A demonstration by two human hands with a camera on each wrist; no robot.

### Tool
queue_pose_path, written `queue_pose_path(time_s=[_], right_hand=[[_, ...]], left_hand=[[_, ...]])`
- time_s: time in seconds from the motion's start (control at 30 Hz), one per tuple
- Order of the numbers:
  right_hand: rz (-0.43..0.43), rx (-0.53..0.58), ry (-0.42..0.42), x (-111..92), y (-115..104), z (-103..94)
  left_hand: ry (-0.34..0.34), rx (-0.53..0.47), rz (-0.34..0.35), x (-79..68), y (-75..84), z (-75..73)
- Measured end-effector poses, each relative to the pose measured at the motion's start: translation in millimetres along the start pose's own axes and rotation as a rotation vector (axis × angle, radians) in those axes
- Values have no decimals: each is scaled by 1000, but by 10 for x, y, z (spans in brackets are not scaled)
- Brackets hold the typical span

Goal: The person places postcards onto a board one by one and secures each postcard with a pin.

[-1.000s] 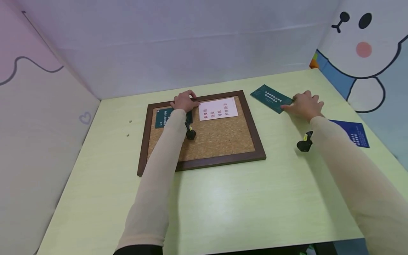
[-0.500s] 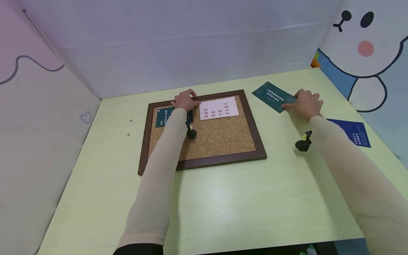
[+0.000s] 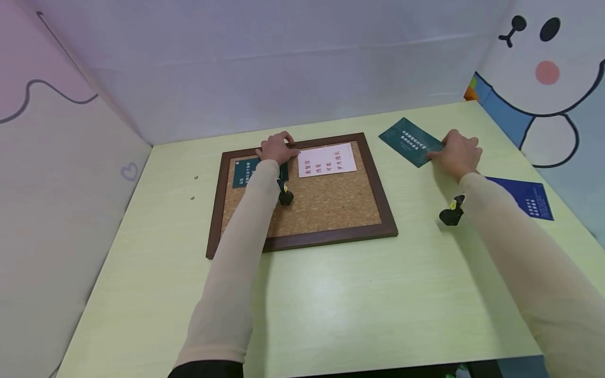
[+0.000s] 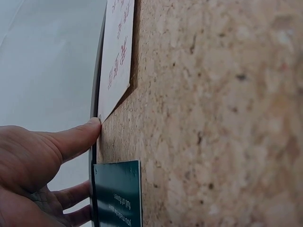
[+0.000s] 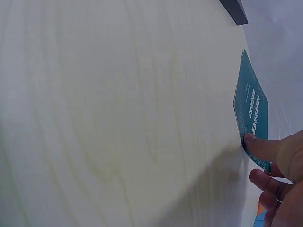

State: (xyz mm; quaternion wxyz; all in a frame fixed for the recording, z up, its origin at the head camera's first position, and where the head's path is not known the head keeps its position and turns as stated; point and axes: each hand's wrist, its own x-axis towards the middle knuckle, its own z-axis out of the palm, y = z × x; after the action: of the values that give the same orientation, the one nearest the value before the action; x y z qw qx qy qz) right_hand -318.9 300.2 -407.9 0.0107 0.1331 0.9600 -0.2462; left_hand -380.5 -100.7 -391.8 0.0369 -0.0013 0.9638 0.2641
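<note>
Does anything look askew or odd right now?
Yes: one corner of the white card stands off the cork board, with shadow beneath it. Two tiny specks also sit on the table left of the board, too small to identify. Nothing looks spilled.

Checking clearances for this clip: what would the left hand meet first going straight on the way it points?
Probably the pale wall behind the table, though the head view leaves depth unclear.
</note>
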Motion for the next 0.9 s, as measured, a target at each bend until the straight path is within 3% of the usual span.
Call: queue_pose_path(time_s=[0.3, 0.57, 0.9], right_hand=[[28, 74, 47, 24, 28, 18], [-21, 119, 118, 16, 38, -36], [-13, 115, 98, 52, 134, -203]], left_hand=[[1, -8, 2, -5, 4, -5], [-3, -10, -4, -1, -8, 1], [0, -8, 7, -10, -5, -7]])
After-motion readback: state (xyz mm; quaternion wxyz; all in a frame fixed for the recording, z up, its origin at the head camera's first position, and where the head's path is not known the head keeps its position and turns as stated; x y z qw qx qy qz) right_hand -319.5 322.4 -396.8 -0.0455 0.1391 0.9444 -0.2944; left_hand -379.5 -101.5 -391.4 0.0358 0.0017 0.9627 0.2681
